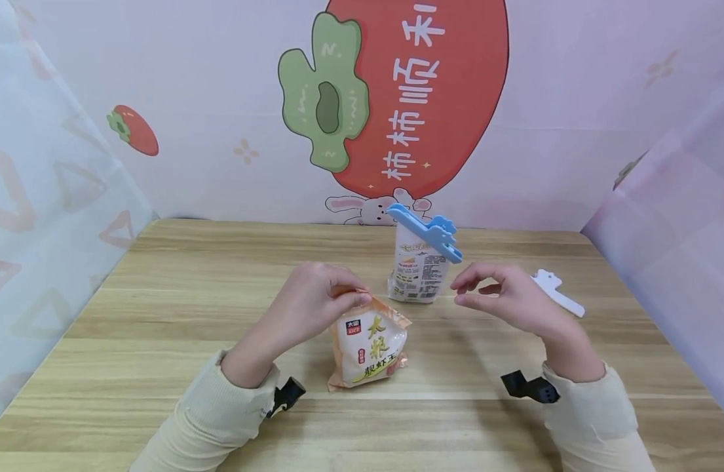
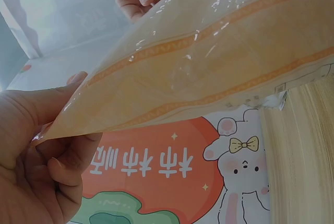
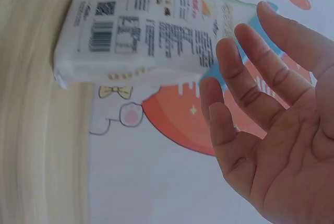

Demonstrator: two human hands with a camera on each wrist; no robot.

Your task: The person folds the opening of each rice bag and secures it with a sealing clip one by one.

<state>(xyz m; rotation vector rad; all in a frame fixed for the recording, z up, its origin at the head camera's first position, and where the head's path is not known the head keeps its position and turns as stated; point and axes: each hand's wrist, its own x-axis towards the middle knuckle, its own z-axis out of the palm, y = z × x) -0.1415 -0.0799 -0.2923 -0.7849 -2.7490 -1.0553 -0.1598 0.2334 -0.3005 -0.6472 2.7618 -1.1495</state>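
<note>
My left hand (image 1: 314,301) pinches the top left corner of an orange and white food bag (image 1: 370,344), which stands upright with printed characters on its front. In the left wrist view, thumb and fingers grip the corner of the bag's glossy back (image 2: 209,51). Behind it stands a white printed bag (image 1: 417,269) with a blue sealing clip (image 1: 426,229) slanted across its top. My right hand (image 1: 509,298) hovers to the right of that bag, holding nothing, its fingers loosely bent. The right wrist view shows the palm (image 3: 292,156) and spread fingers beside the clipped bag (image 3: 141,36).
A white sealing clip (image 1: 559,295) lies on the wooden table (image 1: 190,295), behind my right hand. A printed cloth backdrop (image 1: 220,164) rises along the table's back edge, and patterned cloth hangs on both sides.
</note>
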